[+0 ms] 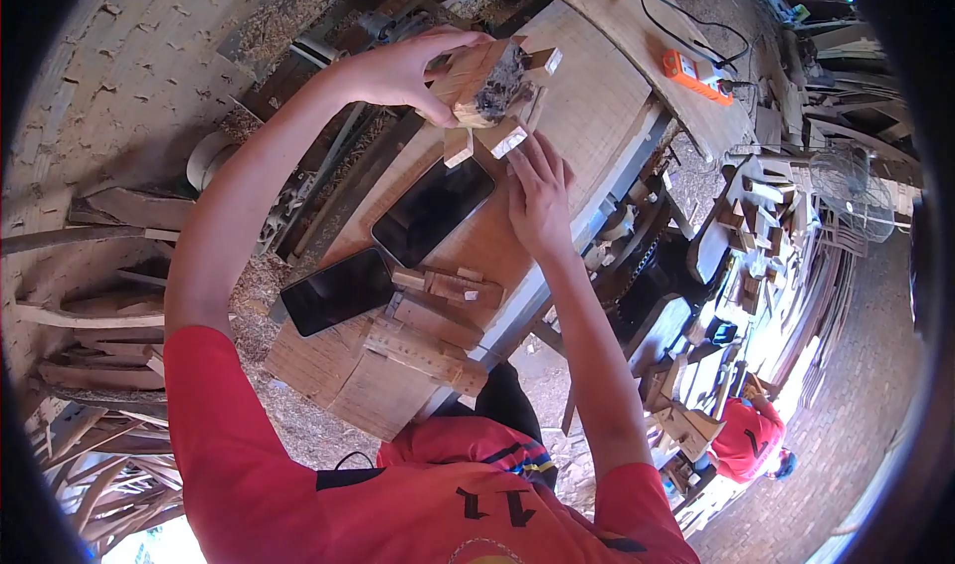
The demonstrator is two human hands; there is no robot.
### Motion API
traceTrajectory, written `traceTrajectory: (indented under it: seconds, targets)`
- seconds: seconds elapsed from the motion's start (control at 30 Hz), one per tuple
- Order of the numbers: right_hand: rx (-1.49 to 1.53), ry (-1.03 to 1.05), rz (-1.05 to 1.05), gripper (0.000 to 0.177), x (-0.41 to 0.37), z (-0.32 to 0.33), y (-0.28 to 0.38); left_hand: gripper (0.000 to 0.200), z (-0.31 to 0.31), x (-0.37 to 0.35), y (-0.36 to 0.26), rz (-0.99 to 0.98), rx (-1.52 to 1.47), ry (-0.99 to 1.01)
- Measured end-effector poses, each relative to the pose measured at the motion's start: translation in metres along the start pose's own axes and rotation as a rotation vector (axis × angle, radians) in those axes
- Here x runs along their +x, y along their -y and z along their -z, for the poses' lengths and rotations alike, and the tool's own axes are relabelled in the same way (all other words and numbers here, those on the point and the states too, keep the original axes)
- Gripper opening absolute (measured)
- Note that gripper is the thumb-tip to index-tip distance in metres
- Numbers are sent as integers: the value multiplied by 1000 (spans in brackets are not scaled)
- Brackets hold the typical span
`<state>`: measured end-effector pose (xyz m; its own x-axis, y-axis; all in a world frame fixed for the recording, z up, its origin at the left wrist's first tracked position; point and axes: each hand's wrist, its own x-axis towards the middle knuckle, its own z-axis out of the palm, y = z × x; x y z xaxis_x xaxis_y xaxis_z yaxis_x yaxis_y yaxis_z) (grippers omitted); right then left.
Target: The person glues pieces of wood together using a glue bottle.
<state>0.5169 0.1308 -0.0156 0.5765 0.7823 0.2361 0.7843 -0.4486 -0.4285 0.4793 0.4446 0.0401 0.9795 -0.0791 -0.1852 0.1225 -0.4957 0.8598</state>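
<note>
Gripping, left hand: fingers parted widely and clamped around a wooden block, the thumb on the side nearer the body.
Reaching, right hand: fingers close together and partly bent, tips at the end of a short wooden piece; whether they pinch it, cannot tell.
Block: over the far part of the bench, its dark, rough end facing right, short pieces jutting around it.
Larger phone: dark-screened, flat on the bench, just below the block.
Smaller phone: also dark-screened, just beside the larger one, further left.
Near end: wooden offcuts lying close to the body.
Beyond, right: orange power strip on a board; another person in red, well apart.
</note>
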Motion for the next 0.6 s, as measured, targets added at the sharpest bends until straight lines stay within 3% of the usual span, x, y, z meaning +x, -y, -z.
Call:
traceTrajectory:
  seconds: [0.43,0.6]
  targets:
    - [91,-53,40,41,5,-10,4,124,-2,2,6,-48,-7,-4]
    - [86,-136,65,30,7,-10,8,123,-5,0,4,-68,22,-32]
